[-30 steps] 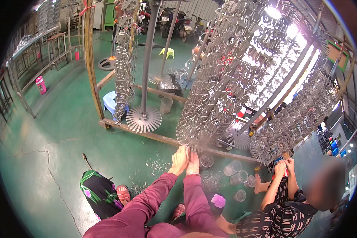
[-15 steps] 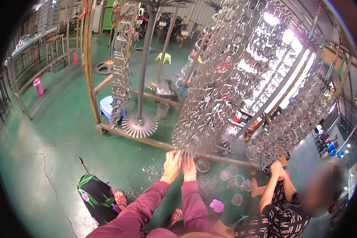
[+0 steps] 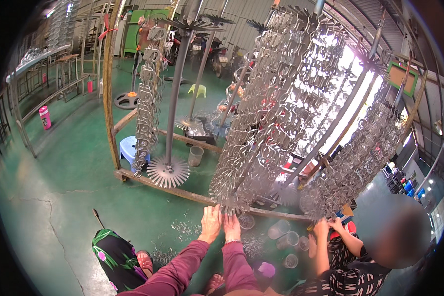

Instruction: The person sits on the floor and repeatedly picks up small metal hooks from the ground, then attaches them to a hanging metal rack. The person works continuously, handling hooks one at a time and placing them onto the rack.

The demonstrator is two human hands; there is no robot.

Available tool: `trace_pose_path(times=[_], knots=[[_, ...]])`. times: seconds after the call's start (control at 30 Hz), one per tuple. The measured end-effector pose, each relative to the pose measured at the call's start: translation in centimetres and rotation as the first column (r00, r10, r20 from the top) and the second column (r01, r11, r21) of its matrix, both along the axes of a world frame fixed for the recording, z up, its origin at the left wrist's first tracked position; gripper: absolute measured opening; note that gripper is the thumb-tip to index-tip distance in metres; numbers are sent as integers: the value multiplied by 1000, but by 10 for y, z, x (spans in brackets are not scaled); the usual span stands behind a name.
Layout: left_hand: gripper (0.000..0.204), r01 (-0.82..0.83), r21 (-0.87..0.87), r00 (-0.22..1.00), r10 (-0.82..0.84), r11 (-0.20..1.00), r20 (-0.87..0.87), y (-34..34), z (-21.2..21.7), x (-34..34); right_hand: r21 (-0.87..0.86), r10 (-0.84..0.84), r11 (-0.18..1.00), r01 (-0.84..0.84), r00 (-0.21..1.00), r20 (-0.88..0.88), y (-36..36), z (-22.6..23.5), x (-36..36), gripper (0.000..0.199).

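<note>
A large cylinder of hanging metal links [image 3: 261, 118], strung in many rows, ends low down in a slotted metal disc [image 3: 230, 203]. My left hand [image 3: 210, 224] is at the lower edge of this disc, fingers bent and drawn together. Right beside it, my right hand [image 3: 232, 227] reaches up to the same edge, palm turned inward and fingers close together. Whatever small piece lies between my fingertips is too small to make out. Just behind my right hand stands a clear tub [image 3: 246, 221] with small metal bits in it.
A wooden rail [image 3: 192, 196] runs low behind my hands. To the left, a bare slotted disc [image 3: 168, 172] hangs on a pole. Clear plastic cups [image 3: 279, 229] and scattered metal pieces [image 3: 186, 227] lie on the floor. At right, a co-worker's hands [image 3: 325, 227] touch another link cylinder [image 3: 362, 155].
The view has tilted up slightly, so my hands appear lower in it. They stay at the disc's bottom edge. The co-worker's hands, together before, are now apart.
</note>
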State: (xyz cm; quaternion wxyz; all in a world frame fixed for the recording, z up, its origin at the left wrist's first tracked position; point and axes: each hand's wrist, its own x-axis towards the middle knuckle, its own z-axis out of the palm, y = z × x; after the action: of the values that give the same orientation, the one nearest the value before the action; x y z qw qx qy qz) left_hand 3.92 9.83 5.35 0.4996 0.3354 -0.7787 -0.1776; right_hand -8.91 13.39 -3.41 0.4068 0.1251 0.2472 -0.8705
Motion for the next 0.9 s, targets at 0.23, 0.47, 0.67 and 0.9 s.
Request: trace_pose_path(times=[0.23,0.47,0.67,0.9], knots=[[35,-12,-77,1000,12,997,1,-3,-13,-28,113,277,960,-257,801,-531,10,-11,14,40],[32,88,-5,996,-88,996,-10,7,4,-20,-9,249,966,-259,934,-256,11,30,32,40],[29,26,49,999,-25,998,-22,-10,1,-24,90,129,989,-116,980,-150,5,43,31,40],[27,81,184,991,-60,980,-121,-18,-2,-26,349,-44,796,494,623,-781,45,102,96,26]])
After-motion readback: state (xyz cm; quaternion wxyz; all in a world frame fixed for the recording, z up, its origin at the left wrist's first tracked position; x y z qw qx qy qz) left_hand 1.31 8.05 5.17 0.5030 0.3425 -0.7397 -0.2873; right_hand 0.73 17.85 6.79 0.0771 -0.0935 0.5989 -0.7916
